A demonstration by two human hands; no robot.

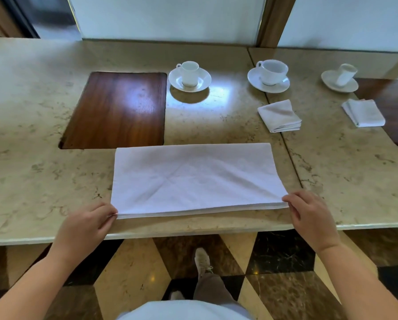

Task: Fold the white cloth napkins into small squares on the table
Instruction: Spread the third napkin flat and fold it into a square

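A white cloth napkin (193, 179) lies folded in half as a wide rectangle near the front edge of the marble table (32, 158). My left hand (87, 222) pinches its near left corner. At the near right corner, my right hand (311, 215) pinches the layered edge. Two napkins folded into small squares lie farther back on the right: one (279, 115) by the table seam, the other (364, 112) beside it.
A dark wooden placemat (117, 109) lies behind the napkin on the left, another (394, 109) at far right. Three white cups on saucers (190, 76), (269, 76), (339, 78) stand along the back. A seam (285, 144) joins two tabletops.
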